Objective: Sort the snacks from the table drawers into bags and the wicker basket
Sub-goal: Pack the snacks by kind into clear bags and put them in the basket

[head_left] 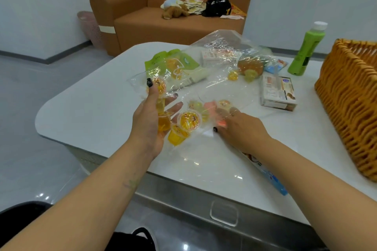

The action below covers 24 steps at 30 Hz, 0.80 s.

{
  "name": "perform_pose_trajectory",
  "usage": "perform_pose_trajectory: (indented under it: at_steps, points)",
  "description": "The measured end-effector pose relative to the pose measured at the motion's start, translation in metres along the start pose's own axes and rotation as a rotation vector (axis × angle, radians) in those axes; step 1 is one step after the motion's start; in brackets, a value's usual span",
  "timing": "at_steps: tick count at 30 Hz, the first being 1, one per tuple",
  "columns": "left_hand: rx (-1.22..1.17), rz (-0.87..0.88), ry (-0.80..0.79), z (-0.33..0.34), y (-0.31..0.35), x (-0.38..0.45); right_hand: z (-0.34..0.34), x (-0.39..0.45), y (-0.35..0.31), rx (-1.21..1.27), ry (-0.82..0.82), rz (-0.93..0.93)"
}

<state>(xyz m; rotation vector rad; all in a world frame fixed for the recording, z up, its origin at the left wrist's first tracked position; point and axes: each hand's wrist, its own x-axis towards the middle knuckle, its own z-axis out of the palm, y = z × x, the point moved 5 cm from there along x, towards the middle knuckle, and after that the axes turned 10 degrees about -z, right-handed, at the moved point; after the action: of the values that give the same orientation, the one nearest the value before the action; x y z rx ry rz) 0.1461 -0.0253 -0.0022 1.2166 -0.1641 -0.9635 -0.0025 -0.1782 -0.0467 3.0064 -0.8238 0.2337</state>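
Left hand [152,120] pinches bag [204,79] edge; right hand [240,128] blurred, can't tell. Film slippery, jelly cups [188,121] light: grip bag rim.

glossy white table [102,112], crinkly clear plastic bag [220,83], woven wicker basket [350,96]

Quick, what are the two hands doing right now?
Left hand: holds the clear plastic bag, thumb pinching its edge, yellow jelly cups against the palm.
Right hand: fingers reach into the bag among the cups; blurred, cannot tell.
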Motion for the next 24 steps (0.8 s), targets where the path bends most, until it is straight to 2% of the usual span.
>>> perform_pose_trajectory:
  at_steps: [4,6,12,15,19,24]
  points:
    - [-0.002,0.008,-0.015,0.009,-0.002,-0.011,-0.005,-0.005,0.003,-0.005,0.015,0.014]
    - [0.0,0.008,-0.022,0.013,-0.003,-0.016,-0.013,-0.01,0.008,0.122,0.081,0.066]
    - [0.035,0.029,-0.067,0.02,-0.002,-0.026,-0.077,-0.043,0.044,0.998,0.561,0.393]
    - [0.063,0.05,-0.106,0.026,-0.001,-0.031,-0.108,-0.071,0.055,1.268,0.634,0.485]
    - [0.117,0.067,-0.144,0.034,-0.007,-0.037,-0.146,-0.1,0.051,1.395,0.537,0.306]
    - [0.149,0.035,-0.162,0.04,-0.018,-0.038,-0.16,-0.115,0.039,1.335,0.231,0.194]
